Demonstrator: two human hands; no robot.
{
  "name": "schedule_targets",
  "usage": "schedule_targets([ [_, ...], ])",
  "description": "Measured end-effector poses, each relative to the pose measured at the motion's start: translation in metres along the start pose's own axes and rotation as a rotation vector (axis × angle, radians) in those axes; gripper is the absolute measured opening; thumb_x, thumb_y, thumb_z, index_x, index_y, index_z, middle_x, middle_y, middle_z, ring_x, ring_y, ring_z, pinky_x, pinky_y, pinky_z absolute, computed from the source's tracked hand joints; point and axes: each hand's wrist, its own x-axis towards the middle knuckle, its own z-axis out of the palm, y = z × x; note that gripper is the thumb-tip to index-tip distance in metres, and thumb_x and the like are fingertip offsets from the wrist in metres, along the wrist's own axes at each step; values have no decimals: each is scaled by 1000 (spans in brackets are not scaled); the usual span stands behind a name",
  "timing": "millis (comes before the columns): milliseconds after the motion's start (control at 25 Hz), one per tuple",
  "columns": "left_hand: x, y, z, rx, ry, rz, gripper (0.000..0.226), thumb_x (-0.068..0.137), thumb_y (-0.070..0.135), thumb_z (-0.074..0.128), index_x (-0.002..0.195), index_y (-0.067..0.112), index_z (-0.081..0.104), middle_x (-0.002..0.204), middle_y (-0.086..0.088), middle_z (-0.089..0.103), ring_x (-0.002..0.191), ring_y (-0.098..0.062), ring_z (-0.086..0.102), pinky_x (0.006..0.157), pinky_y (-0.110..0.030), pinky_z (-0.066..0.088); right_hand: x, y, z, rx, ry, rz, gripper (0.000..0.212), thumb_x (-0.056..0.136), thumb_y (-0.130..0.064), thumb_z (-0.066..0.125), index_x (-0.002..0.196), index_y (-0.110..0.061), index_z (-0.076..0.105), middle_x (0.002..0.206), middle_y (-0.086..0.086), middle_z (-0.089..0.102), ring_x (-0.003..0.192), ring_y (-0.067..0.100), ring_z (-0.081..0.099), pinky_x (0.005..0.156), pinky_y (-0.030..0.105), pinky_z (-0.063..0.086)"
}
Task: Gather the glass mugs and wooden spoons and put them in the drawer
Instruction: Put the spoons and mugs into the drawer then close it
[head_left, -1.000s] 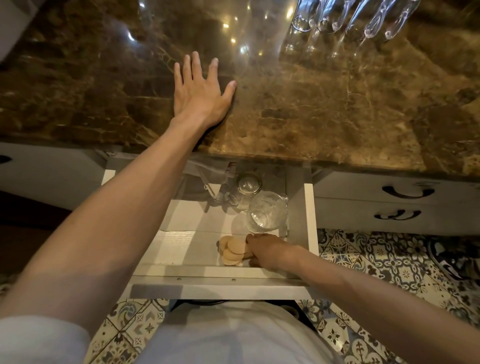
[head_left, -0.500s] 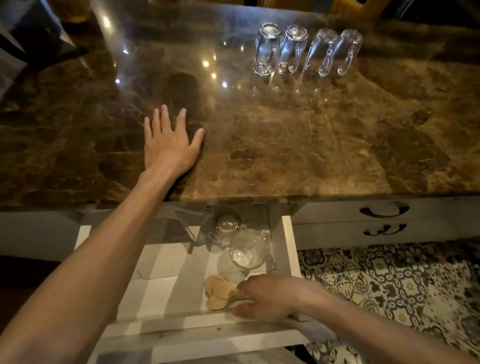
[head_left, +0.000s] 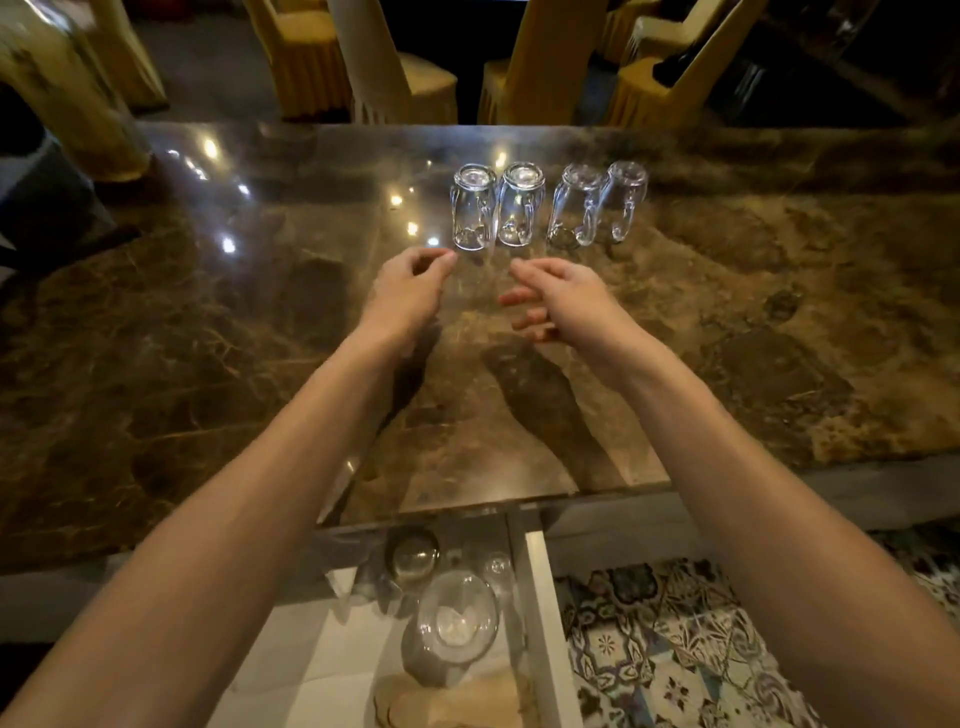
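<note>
Glass mugs (head_left: 545, 208), 4 in a row upside down on marble surface (head_left: 208, 338). Left hand (head_left: 402, 293) & right hand (head_left: 563, 301) just short of them, both grips loose, empty. 2 more w/ wooden spoons (head_left: 457, 701) in open drawer (head_left: 540, 597).

I'm looking at what seems a restaurant or banquet hall: chairs in yellow fabric covers (head_left: 400, 78) are standing beyond a brown marble counter (head_left: 727, 322), with patterned floor tiles (head_left: 665, 649) showing below.

Marble counter (head_left: 727, 338), four glass mugs (head_left: 545, 208)
</note>
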Motion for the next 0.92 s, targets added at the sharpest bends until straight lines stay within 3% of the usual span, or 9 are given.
schedule_targets([
  [80, 20, 13, 17, 27, 15, 41, 25, 91, 28, 57, 110, 14, 65, 97, -3, 66, 93, -20, 63, 88, -38, 52, 37, 0, -1, -53, 171, -28, 32, 93, -31, 55, 115, -10, 58, 98, 4, 67, 66, 13, 61, 53, 23, 47],
  [200, 46, 16, 32, 56, 45, 49, 27, 89, 28, 60, 111, 13, 64, 110, -8, 68, 102, -24, 64, 94, -43, 50, 74, 6, -3, -234, 353, -82, 36, 91, -32, 57, 119, -9, 59, 115, 8, 67, 98, 24, 64, 87, 37, 53],
  [280, 56, 11, 40, 94, 61, 40, 28, 88, 28, 61, 111, 12, 65, 112, -9, 68, 104, -23, 63, 95, -41, 50, 88, 7, -4, -293, 426, -138, 38, 91, -30, 57, 122, -8, 56, 120, 8, 64, 109, 22, 59, 98, 35, 46],
  [440, 64, 1, 52, 54, 75, 52, 28, 87, 28, 63, 111, 13, 65, 109, -7, 69, 102, -19, 64, 94, -40, 51, 104, 10, -3, -340, 468, -217, 38, 91, -25, 58, 125, -8, 54, 127, 8, 60, 117, 20, 55, 97, 27, 40],
  [640, 69, -6, 61, 14, 115, 94, 29, 86, 29, 64, 112, 14, 64, 106, -6, 71, 90, -20, 69, 84, -43, 56, 119, 20, -1, -311, 418, -238, 32, 92, -22, 57, 120, -6, 58, 119, 9, 65, 112, 22, 58, 99, 35, 45],
  [760, 71, -8, 65, 48, 106, 85, 30, 88, 29, 61, 115, 16, 63, 109, -4, 69, 95, -20, 67, 87, -44, 54, 124, 24, 0, -268, 387, -237, 28, 94, -21, 54, 117, -7, 61, 117, 9, 66, 108, 24, 61, 94, 43, 50],
  [920, 72, -6, 68, 53, 135, 115, 29, 87, 29, 62, 112, 15, 65, 105, -3, 69, 94, -18, 67, 88, -41, 54, 127, 22, -1, -277, 367, -245, 27, 94, -26, 52, 111, -8, 65, 107, 8, 70, 97, 23, 65, 88, 45, 52],
])
